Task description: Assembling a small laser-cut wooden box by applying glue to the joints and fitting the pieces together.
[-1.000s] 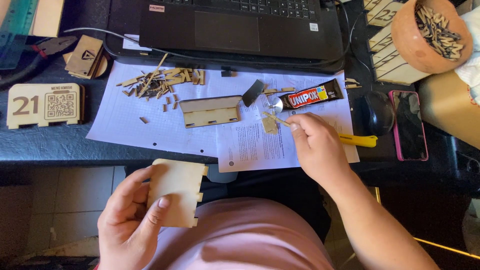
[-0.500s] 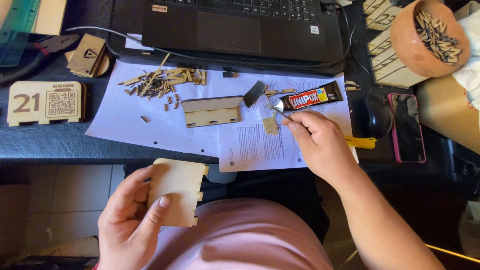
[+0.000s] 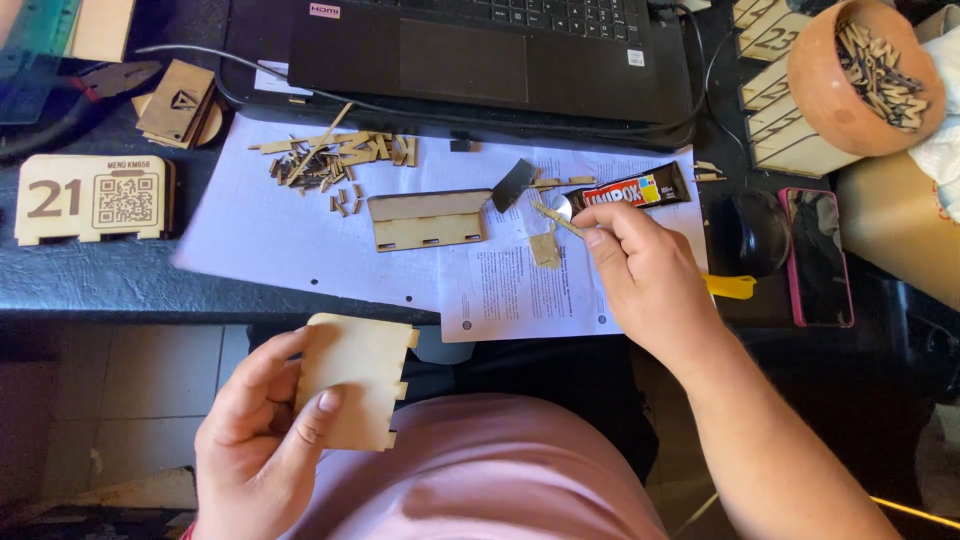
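Note:
My left hand point(image 3: 258, 440) holds a flat wooden panel with notched edges point(image 3: 350, 380) over my lap. My right hand point(image 3: 645, 280) rests over the paper sheets point(image 3: 300, 235) and pinches a thin wooden stick point(image 3: 555, 217), whose tip touches a blob of glue beside a black and red glue tube point(image 3: 630, 190). A yellow tool point(image 3: 730, 287) pokes out from behind the right hand. A folded wooden piece with tabs point(image 3: 428, 218) and a dark small scraper point(image 3: 514, 184) lie just left of the stick.
A pile of small wooden offcuts point(image 3: 325, 160) lies on the paper. A black laptop point(image 3: 480, 50) stands behind. A wooden numbered plaque point(image 3: 92, 197) sits at left. A clay bowl of wooden bits point(image 3: 860, 75), a pink-cased phone point(image 3: 818, 255) and a black mouse point(image 3: 748, 232) are at right.
My right hand has shifted slightly up and left, bringing the stick's tip to the glue by the tube. The left hand and its panel have stayed put.

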